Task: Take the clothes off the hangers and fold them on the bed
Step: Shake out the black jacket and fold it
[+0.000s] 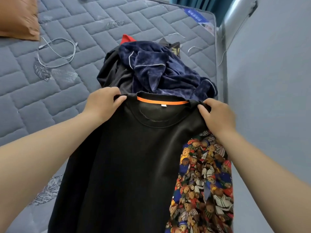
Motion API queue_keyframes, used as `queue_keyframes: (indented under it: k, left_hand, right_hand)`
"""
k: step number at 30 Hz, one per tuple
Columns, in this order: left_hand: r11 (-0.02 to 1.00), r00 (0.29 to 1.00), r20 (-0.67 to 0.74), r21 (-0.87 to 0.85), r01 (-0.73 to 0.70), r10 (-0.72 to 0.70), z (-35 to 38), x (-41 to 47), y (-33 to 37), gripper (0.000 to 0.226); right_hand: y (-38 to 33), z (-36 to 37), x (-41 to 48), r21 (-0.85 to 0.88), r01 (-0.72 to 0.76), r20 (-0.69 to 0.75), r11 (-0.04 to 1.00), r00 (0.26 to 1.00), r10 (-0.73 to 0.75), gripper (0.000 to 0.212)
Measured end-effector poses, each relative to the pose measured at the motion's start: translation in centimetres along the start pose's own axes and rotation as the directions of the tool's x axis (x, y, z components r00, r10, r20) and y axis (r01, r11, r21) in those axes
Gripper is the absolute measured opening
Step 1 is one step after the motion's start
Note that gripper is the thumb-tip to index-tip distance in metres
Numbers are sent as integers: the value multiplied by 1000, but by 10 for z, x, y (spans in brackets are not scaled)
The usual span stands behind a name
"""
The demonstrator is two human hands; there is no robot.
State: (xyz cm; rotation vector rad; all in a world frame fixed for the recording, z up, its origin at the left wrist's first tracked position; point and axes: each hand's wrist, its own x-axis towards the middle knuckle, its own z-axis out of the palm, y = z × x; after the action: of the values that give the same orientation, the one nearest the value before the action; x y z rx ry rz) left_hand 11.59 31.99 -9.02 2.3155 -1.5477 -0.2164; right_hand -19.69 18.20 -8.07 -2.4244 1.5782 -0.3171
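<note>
A black sweatshirt [131, 162] with an orange strip inside its collar hangs spread out in front of me over the bed [50, 91]. My left hand [102, 103] pinches its left shoulder and my right hand [217, 115] pinches its right shoulder. One sleeve [203, 182] has a colourful teddy-bear print and hangs down at the right. No hanger is visible. Behind the sweatshirt lies a heap of clothes topped by a navy velvet garment [158, 68] with white piping, over dark and red pieces.
An orange-brown pillow [16, 17] lies at the far left corner of the grey quilted mattress. A white cable [57, 52] is looped near it. A metal bed post [234, 19] and a grey wall [272, 81] stand at the right.
</note>
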Motion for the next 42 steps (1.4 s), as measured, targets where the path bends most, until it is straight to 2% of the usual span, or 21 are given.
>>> queue_keyframes:
  k: [3, 6, 8, 13, 17, 20, 24, 27, 33, 35, 37, 39, 42]
  left_hand:
    - [996, 995, 54, 39, 80, -82, 34, 8, -8, 33]
    - [986, 974, 149, 8, 169, -168, 69, -1, -19, 43]
    - [979, 968, 169, -52, 197, -186, 84, -17, -28, 47]
    - [955, 958, 194, -171, 244, -210, 89, -75, -65, 47]
    - [871, 903, 254, -269, 410, -347, 81, -127, -100, 54]
    - [820, 843, 339, -259, 511, -418, 79, -163, -126, 48]
    - [716, 748, 429, -274, 642, -507, 80, -208, -151, 24]
    - [697, 725, 477, -279, 661, -496, 81, -230, -165, 15]
    - [684, 714, 530, -304, 663, -457, 80, -235, -184, 25]
    - [692, 721, 518, -300, 657, -460, 75, -231, -195, 25]
    - [688, 725, 505, -306, 658, -468, 68, -225, -208, 26]
    - [698, 739, 484, -311, 646, -468, 59, -217, -224, 28]
    - [735, 771, 435, -295, 610, -466, 43, -197, -251, 28]
  right_hand:
    - [-5, 37, 4, -106, -100, 51, 989, 993, 106, 25]
    - [-17, 73, -11, -155, -114, 101, 981, 986, 130, 46]
    - [-30, 91, -29, -88, -45, 112, 995, 992, 55, 51]
    - [-78, 123, -78, 85, 97, 205, 992, 972, -113, 43]
    - [-118, 143, -95, 171, 144, 333, 975, 923, -195, 38]
    - [-149, 155, -98, 191, 202, 376, 961, 889, -262, 36]
    - [-187, 169, -95, 215, 256, 396, 942, 859, -324, 38]
    - [-215, 179, -91, 231, 310, 394, 922, 837, -380, 45]
    - [-256, 201, -85, 148, 444, 512, 884, 730, -452, 69]
    - [-267, 209, -81, 137, 511, 550, 849, 673, -494, 58]
    - [-278, 215, -76, 136, 538, 563, 832, 649, -512, 36]
    - [-289, 222, -70, 123, 526, 546, 842, 673, -500, 22]
    - [-307, 232, -60, 106, 500, 512, 859, 713, -479, 20]
